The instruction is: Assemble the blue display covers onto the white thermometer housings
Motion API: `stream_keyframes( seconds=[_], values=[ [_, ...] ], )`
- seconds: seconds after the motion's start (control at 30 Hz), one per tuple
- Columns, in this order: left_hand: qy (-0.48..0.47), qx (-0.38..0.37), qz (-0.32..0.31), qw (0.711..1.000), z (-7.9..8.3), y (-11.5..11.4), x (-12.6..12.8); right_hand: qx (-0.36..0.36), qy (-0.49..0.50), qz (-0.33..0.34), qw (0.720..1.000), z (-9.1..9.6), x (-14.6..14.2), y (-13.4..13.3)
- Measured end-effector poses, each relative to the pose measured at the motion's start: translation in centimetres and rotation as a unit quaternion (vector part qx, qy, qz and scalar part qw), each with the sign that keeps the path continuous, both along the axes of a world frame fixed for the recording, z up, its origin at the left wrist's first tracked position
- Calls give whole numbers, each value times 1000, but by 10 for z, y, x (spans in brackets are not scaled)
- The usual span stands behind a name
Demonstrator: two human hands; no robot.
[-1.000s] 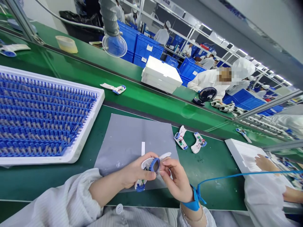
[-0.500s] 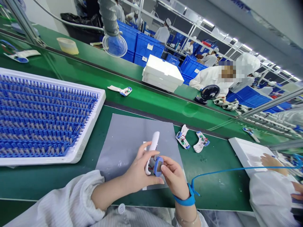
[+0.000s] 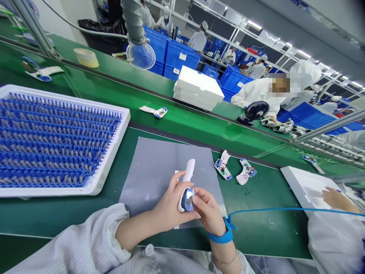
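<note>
My left hand (image 3: 171,205) is wrapped round a white handheld housing (image 3: 188,171), shaped like a forehead thermometer, its handle pointing away from me. At its near end sits a blue display frame (image 3: 188,199) with a shiny window, against the white shell. My right hand (image 3: 209,207) pinches the frame's right side between thumb and fingers. A blue wrist strap (image 3: 222,235) with a cord circles my right wrist. Beneath both hands lies a grey mat (image 3: 151,167). Two opened half housings (image 3: 224,165) with wires and green boards rest right of the mat.
A white tray (image 3: 114,152) packed with blue parts stands left. Along the green conveyor belt (image 3: 114,97) lie housing halves (image 3: 154,111). White foam boxes (image 3: 198,89) and a black fan (image 3: 256,111) stand beyond. A co-worker's hand (image 3: 339,198) is over a white tray (image 3: 299,188) at right.
The blue display frame has turned and come closer against the white housing; the gap between them has narrowed. Pieces on the belt have shifted right. The view has moved slightly.
</note>
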State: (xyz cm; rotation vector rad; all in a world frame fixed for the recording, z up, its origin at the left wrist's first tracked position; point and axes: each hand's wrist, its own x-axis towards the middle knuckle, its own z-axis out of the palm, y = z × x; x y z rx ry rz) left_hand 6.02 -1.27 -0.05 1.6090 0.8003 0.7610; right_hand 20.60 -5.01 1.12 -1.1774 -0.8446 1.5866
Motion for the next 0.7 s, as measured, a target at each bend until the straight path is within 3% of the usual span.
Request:
stream_keyframes(
  seconds=[0.27, 0.47, 0.6, 0.7],
  values=[
    [22, 60, -4, 998, -3, -1, 1, 30, -38, 19, 999, 5, -1, 3],
    [126, 143, -22, 981, -5, -3, 1, 38, -55, 17, 998, 3, -2, -4],
    [108, 142, -80, 981, -7, -5, -1, 33, -178, -3, 983, 10, 17, -12],
    [74, 130, -111, 983, -8, -6, -2, -11, -348, -65, 935, 21, 62, -20]
  ],
)
